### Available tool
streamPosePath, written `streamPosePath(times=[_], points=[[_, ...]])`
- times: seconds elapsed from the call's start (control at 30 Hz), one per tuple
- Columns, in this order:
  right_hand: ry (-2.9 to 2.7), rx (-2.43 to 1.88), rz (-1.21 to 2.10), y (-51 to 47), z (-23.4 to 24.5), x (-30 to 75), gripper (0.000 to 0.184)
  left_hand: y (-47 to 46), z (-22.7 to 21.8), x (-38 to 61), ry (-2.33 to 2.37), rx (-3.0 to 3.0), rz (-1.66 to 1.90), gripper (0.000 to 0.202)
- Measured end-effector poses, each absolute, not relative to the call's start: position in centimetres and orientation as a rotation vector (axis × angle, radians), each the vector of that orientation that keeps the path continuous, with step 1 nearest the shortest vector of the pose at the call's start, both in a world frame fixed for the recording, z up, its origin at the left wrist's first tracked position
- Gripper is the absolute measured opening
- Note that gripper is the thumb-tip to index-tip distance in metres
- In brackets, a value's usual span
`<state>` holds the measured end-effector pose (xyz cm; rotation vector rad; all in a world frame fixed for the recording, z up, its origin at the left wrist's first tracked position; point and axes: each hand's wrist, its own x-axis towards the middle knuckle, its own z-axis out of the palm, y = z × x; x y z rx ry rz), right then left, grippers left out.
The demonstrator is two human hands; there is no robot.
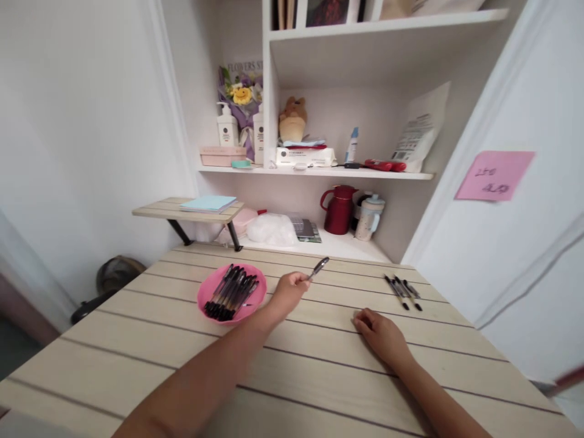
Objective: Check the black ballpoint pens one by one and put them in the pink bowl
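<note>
My left hand (291,293) pinches a dark pen (318,267) at one end, holding it above the table just right of a pink bowl (261,302). In the bowl lies a heap of black-capped pens (232,293), side by side. My right hand (382,336) rests on the tabletop with its fingers loosely curled inward, and nothing shows in it. Several more pens (402,291) lie in a small group on the table, beyond my right hand and to its right.
The slatted wooden table (292,377) meets a white shelf unit (314,173) at the back. A small raised stand (159,208) at the back left carries blue paper (208,203). A red jug (338,210) and a pale cup (368,218) stand on the lowest shelf.
</note>
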<state>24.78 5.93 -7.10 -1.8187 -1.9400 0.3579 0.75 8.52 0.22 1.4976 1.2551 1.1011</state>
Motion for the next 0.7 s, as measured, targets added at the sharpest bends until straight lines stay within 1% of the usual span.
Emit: streamPosePath(times=[0.2,0.33,0.47,0.7], points=[[-1.984,-1.862,0.309,5.9,-7.8,24.7,0.022,8.2,2.5,-11.6,1.718,1.609,1.130,0.019],[-2.001,-1.876,0.282,5.6,-7.7,24.5,0.022,7.5,2.4,-17.3,2.048,1.656,1.011,0.014],[-1.994,-1.892,0.255,5.5,-7.7,24.3,0.022,6.8,1.3,-18.5,2.252,1.703,0.824,0.013],[-1.989,-1.877,0.229,5.5,-7.7,24.3,0.024,6.4,0.5,-17.1,2.344,1.829,0.565,0.026]])
